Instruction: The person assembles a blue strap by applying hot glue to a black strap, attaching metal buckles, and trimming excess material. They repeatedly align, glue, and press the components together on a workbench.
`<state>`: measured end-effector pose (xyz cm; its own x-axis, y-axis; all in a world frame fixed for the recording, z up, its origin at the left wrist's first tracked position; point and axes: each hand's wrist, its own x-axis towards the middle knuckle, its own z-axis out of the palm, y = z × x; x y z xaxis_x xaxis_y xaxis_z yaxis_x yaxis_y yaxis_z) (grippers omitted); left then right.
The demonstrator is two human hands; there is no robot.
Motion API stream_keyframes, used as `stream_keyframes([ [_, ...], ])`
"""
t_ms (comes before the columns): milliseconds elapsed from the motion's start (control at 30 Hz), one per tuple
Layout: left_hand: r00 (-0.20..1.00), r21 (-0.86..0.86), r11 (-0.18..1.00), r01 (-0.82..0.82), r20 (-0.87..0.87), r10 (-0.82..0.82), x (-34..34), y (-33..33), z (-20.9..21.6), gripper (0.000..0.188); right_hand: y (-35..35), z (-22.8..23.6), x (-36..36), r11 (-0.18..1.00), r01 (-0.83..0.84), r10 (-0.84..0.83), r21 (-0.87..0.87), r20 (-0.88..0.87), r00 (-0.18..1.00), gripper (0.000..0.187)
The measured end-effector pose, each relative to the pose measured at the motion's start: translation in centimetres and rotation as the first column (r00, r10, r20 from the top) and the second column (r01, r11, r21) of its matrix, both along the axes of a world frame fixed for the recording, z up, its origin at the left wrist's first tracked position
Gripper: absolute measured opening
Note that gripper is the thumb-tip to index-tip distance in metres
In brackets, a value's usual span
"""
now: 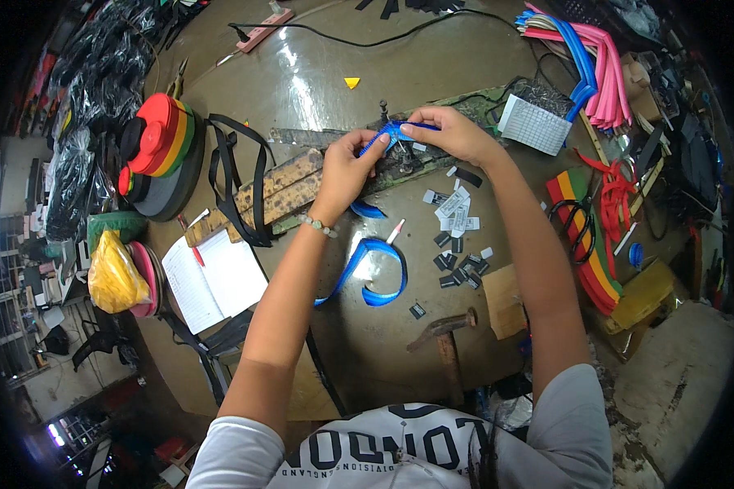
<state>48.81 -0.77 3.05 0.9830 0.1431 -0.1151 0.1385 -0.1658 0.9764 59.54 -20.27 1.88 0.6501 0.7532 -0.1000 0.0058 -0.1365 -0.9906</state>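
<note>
Both my hands meet at the far middle of the table, pinching a blue strap [394, 129] between them. My left hand [352, 167] grips its left part with thumb and fingers. The right part is in the closed fingertips of my right hand [453, 137]. Just below the strap, a dark metal fixture with a bolt [401, 160] stands on a long worn bar [289, 189]. A loop of blue strap [405, 281] lies on the table nearer to me, partly behind my left forearm. Beside it is a small white-and-red stick-like item [396, 231].
Small white labels [458, 210] and black tags [462, 271] lie right of centre. Nearer me is a hammer [444, 334]. An open notebook [214, 281], black strap [235, 191] and striped webbing rolls [170, 134] are left; scissors [577, 224] and pink straps [607, 85] are right.
</note>
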Motion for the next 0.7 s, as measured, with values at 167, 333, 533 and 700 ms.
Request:
stream_keyframes([
  [167, 1.0, -0.004, 1.0, -0.019, -0.019, 0.019, -0.1, -0.3, -0.2, 0.028, -0.1, 0.2, -0.1, 0.999, -0.009, 0.01, -0.042, 0.027, 1.0, 0.025],
  [333, 0.999, 0.057, 0.998, -0.001, -0.046, 0.003, -0.1, -0.2, 0.0, 0.028, 0.1, -0.3, -0.4, 0.997, 0.018, -0.009, -0.08, 0.114, 0.993, 0.026],
  [533, 0.999, 0.062, 0.998, -0.008, -0.033, 0.01, -0.2, -0.2, -0.1, 0.028, 0.3, -0.7, -0.7, 0.998, 0.042, -0.035, -0.047, 0.141, 0.989, 0.025],
  [700, 0.999, 0.082, 0.996, -0.031, -0.01, 0.032, -0.2, -0.3, -0.5, 0.029, 0.3, -0.6, -1.0, 0.997, 0.064, -0.056, -0.034, 0.192, 0.98, 0.025],
])
